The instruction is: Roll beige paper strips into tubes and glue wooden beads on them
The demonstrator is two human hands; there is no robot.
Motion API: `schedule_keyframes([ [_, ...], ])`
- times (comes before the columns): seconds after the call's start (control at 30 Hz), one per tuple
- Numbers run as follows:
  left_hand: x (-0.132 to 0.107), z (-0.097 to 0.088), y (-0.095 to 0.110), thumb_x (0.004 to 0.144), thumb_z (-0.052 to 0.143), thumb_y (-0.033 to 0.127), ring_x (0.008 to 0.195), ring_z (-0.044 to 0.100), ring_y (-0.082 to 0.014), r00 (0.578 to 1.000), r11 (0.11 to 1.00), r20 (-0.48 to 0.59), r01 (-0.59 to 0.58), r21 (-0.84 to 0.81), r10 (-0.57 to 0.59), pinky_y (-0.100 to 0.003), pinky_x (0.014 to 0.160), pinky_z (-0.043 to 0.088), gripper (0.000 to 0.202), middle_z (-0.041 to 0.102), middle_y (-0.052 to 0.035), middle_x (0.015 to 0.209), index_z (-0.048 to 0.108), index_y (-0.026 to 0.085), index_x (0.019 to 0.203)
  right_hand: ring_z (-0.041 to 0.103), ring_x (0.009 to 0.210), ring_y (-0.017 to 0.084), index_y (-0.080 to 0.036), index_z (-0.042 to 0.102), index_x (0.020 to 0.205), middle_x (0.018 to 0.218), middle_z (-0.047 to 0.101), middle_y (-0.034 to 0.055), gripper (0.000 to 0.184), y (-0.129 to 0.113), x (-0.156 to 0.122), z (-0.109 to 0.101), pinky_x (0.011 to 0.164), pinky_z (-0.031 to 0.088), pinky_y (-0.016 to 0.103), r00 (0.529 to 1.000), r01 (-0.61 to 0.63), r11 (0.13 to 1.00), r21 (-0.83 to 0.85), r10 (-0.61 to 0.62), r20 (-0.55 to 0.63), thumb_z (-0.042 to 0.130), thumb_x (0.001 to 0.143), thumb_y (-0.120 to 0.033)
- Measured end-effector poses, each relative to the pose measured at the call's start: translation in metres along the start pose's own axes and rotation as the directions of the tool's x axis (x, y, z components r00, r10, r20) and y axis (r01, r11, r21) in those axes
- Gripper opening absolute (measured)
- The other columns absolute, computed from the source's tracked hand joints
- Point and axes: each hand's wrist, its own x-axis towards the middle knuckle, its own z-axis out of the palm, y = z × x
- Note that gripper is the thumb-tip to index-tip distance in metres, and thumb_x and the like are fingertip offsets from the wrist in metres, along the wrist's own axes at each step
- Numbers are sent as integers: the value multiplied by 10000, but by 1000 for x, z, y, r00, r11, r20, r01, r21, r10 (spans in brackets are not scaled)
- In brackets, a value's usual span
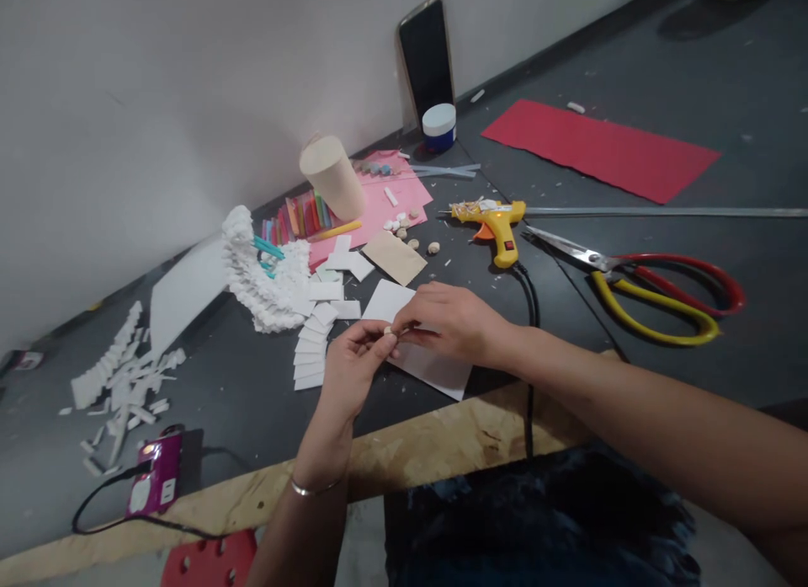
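Observation:
My left hand (363,360) pinches a small pale beige piece (389,330) between thumb and forefinger. My right hand (445,317) meets it from the other side, its fingertips closed on the same piece, which looks like a pebble or a shell. Both hands are above a white sheet of card (435,370) on the dark table. Several similar beige pieces (413,244) lie just beyond, beside a tan card (396,257). To the left of the card are overlapping white rectangles (310,360).
A yellow glue gun (502,233) and large scissors (606,267) lie on the right, below a red sheet (599,149). A cream cylinder (332,178), a white textured model (265,284), a jar (438,128) and a leaning phone (427,56) stand behind. A purple power box (156,473) sits front left.

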Motion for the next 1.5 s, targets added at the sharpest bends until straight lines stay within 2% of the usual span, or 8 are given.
schedule_keyframes([
  [0.1, -2, 1, 2, 729, 738, 328, 643, 637, -119, 993, 991, -61, -93, 99, 99, -233, 648, 522, 209, 687, -6, 739, 670, 167, 843, 609, 792, 141, -186, 646, 954, 854, 681, 20, 143, -5, 1, -2, 735, 470, 264, 978, -208, 950, 232, 200, 57, 662, 824, -240],
  [0.23, -5, 0, 6, 779, 684, 285, 755, 653, -139, 953, 913, -97, -240, 331, 286, -240, 697, 522, 132, 692, -21, 818, 679, 185, 865, 623, 765, 128, -169, 609, 1061, 860, 677, 24, 310, -7, 4, -3, 693, 501, 247, 883, -464, 686, 561, 411, 228, 674, 815, -345],
  [0.37, -7, -3, 7, 819, 646, 253, 777, 631, -137, 894, 797, -36, -380, 469, 447, -246, 719, 503, 90, 682, -14, 831, 685, 210, 888, 611, 625, 108, -159, 636, 874, 802, 695, 68, 421, -4, 6, -4, 554, 482, 225, 777, -610, 419, 673, 481, 405, 395, 961, -492],
  [0.5, -8, -3, 9, 837, 636, 227, 799, 629, -143, 848, 690, 64, -470, 550, 526, -254, 755, 495, 76, 702, -24, 854, 694, 220, 885, 603, 582, 99, -177, 622, 784, 802, 710, 64, 348, -5, 6, -5, 511, 470, 219, 724, -673, 311, 671, 462, 512, 463, 949, -439],
  [0.7, -7, -2, 4, 825, 652, 219, 801, 626, -139, 844, 714, 56, -484, 506, 533, -254, 750, 500, 97, 696, -23, 869, 689, 219, 916, 564, 558, 77, -179, 604, 737, 679, 638, -6, 131, -7, 6, -5, 522, 467, 199, 745, -650, 353, 672, 468, 475, 596, 855, -235],
  [0.83, -5, -1, 2, 829, 639, 247, 771, 622, -136, 889, 772, 18, -407, 488, 457, -247, 718, 500, 111, 681, -19, 849, 682, 210, 924, 544, 538, 80, -174, 608, 745, 616, 598, -27, 116, -5, 5, -4, 518, 454, 206, 787, -609, 504, 612, 479, 389, 602, 838, -243],
  [1.07, -4, 2, 7, 851, 599, 183, 756, 611, -125, 854, 562, 149, -449, 694, 499, -233, 733, 480, 106, 681, -16, 853, 667, 204, 930, 525, 501, 81, -164, 607, 764, 579, 590, -28, 119, -3, 4, -1, 500, 417, 207, 732, -679, 554, 482, 561, 386, 555, 854, -222],
  [1.5, -5, 9, -1, 875, 561, 141, 827, 622, -150, 798, 364, 223, -479, 799, 560, -250, 757, 488, 111, 662, -48, 897, 633, 175, 952, 562, 541, 94, -172, 607, 771, 600, 626, -27, 176, -9, 2, -1, 554, 410, 212, 735, -677, 662, 320, 582, 349, 566, 859, -320],
])
